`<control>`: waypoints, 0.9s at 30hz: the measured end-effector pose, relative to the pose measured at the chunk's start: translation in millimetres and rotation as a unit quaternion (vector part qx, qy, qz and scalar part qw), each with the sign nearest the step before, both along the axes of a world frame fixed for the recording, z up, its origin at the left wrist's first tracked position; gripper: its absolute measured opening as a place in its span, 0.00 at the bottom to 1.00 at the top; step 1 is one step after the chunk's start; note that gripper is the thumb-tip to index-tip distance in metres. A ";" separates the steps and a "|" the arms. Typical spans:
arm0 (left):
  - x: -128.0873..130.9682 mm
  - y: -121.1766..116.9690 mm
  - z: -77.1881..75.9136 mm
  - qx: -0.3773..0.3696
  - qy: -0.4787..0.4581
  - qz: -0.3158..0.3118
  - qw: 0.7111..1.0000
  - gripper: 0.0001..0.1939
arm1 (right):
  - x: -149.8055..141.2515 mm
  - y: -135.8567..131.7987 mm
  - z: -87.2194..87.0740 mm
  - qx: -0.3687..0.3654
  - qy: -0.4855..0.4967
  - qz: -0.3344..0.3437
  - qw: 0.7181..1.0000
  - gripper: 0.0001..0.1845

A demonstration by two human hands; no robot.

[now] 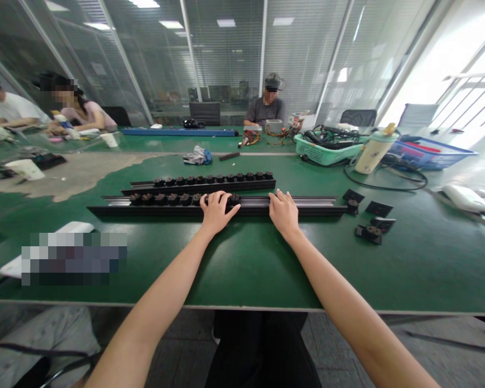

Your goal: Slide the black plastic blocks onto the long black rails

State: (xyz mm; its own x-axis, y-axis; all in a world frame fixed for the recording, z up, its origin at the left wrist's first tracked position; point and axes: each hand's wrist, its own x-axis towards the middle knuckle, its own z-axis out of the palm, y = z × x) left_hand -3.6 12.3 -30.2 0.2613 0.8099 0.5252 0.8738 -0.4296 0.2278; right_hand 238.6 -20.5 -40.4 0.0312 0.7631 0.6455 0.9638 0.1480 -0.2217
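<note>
Head view: a long black-and-silver aluminium rail (pixel 303 202) lies crosswise on the green workbench (pixel 242 269), with dark round fittings (pixel 159 199) along it. The left hand (pixel 217 212) and right hand (pixel 283 214) rest wide open on the rail, the left perhaps touching a fitting. A parallel black rail (pixel 198 187) lies just behind; black square plates (pixel 379 209) sit beyond the right end.

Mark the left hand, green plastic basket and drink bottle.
Left hand (pixel 216 213), head view, back of the hand.
Green plastic basket (pixel 312 153), head view, front wall.
Drink bottle (pixel 372 154), head view, middle of its body.
</note>
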 end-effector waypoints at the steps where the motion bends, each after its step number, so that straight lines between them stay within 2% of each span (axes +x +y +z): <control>1: 0.1 0.2 -0.6 0.001 -0.001 0.000 1.000 0.24 | 0.1 0.4 -0.3 -0.002 -0.002 0.004 1.000 0.23; 27: 1.3 7.1 -7.8 0.053 -0.018 0.004 0.998 0.20 | 2.7 -3.3 5.4 -0.060 0.051 0.026 0.997 0.25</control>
State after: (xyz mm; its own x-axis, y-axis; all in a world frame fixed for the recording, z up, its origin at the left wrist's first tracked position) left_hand -2.3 19.4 -38.0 0.2346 0.7517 0.6164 0.8692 -0.4462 0.2132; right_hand 241.3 -23.8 -35.0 0.0500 0.8367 0.5453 0.9274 0.1638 -0.3364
